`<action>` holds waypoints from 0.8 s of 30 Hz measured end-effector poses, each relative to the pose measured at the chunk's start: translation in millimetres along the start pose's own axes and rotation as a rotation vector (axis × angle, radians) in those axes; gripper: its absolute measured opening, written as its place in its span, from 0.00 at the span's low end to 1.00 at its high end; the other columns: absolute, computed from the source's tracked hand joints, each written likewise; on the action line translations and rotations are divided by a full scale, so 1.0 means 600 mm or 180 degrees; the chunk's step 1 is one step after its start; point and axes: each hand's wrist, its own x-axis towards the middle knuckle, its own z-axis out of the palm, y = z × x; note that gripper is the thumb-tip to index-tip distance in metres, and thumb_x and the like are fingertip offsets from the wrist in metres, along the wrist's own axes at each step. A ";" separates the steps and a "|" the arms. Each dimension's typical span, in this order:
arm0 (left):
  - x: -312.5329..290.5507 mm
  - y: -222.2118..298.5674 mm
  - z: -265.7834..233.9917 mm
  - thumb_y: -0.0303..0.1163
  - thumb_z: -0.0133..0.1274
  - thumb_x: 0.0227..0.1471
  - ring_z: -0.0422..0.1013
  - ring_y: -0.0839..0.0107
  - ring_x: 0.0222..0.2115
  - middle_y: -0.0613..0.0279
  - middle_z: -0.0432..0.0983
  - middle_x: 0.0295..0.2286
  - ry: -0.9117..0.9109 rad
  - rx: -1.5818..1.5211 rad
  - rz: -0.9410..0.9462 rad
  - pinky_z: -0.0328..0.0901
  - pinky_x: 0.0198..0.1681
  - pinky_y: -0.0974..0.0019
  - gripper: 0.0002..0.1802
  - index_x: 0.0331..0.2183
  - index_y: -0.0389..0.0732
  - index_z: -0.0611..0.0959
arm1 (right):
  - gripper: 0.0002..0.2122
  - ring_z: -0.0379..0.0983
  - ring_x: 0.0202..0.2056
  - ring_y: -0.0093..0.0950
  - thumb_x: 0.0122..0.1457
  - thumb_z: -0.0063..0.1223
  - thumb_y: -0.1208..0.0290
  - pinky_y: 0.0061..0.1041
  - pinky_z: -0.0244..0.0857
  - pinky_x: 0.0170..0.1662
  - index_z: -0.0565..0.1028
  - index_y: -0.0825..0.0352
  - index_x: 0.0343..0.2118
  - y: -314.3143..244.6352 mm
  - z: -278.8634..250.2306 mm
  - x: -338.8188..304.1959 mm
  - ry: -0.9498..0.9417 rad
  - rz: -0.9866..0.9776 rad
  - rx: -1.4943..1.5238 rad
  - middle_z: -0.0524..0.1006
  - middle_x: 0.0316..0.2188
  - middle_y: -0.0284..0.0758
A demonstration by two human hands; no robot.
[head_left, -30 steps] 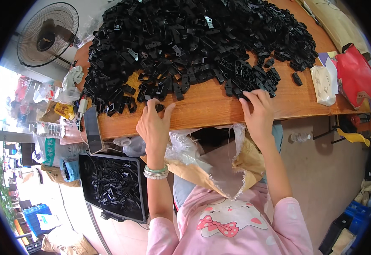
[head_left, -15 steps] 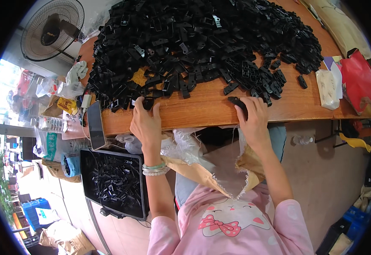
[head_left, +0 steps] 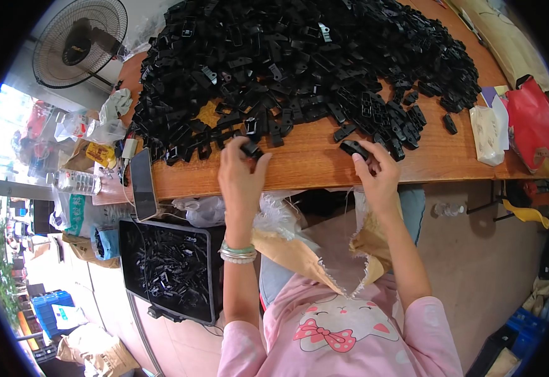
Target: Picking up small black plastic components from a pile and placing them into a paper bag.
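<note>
Our left hand narrows its thumb and fingers on one black part; our right hand pinches a second piece. We judge the step to be handling single parts, and the next move calls for steady, light pinches. From our hands: one heap, uncountable, at twelve o'clock; one phone, nine; one loaded tray, eight; one fan, ten.

Black heap partly beyond top edge

wire-caged fan, upper left | dark phone, left | red bag near white packet, right
</note>
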 end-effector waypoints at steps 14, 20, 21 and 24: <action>0.037 0.011 0.027 0.40 0.59 0.48 0.64 0.72 0.14 0.64 0.69 0.14 -0.0141 -0.0168 -0.0933 0.62 0.21 0.67 0.22 0.34 0.28 0.76 | 0.12 0.64 0.45 0.36 0.50 0.55 0.74 0.34 0.59 0.45 0.69 0.66 0.37 -0.037 0.116 0.021 -0.1625 -0.2033 -0.0888 0.70 0.46 0.34; 0.029 0.013 -0.004 0.29 0.56 0.51 0.59 0.86 0.13 0.70 0.68 0.17 -0.0690 -0.2295 -0.1580 0.50 0.13 0.80 0.18 0.40 0.28 0.73 | 0.13 0.64 0.44 0.36 0.50 0.56 0.74 0.33 0.61 0.45 0.68 0.67 0.38 -0.023 0.115 0.025 -0.1758 -0.2097 -0.0755 0.70 0.42 0.36; 0.028 0.011 -0.004 0.30 0.56 0.51 0.59 0.86 0.13 0.69 0.68 0.17 -0.0735 -0.2402 -0.1570 0.49 0.13 0.80 0.17 0.40 0.28 0.74 | 0.13 0.65 0.44 0.36 0.50 0.55 0.75 0.34 0.61 0.45 0.68 0.68 0.38 -0.020 0.115 0.024 -0.1756 -0.2104 -0.0715 0.70 0.41 0.37; 0.028 0.010 -0.003 0.31 0.56 0.52 0.58 0.86 0.12 0.69 0.68 0.18 -0.0873 -0.2696 -0.1626 0.48 0.12 0.81 0.17 0.39 0.29 0.74 | 0.12 0.65 0.42 0.38 0.49 0.55 0.76 0.35 0.62 0.44 0.68 0.68 0.38 -0.020 0.107 0.028 -0.1705 -0.2063 -0.0627 0.70 0.39 0.38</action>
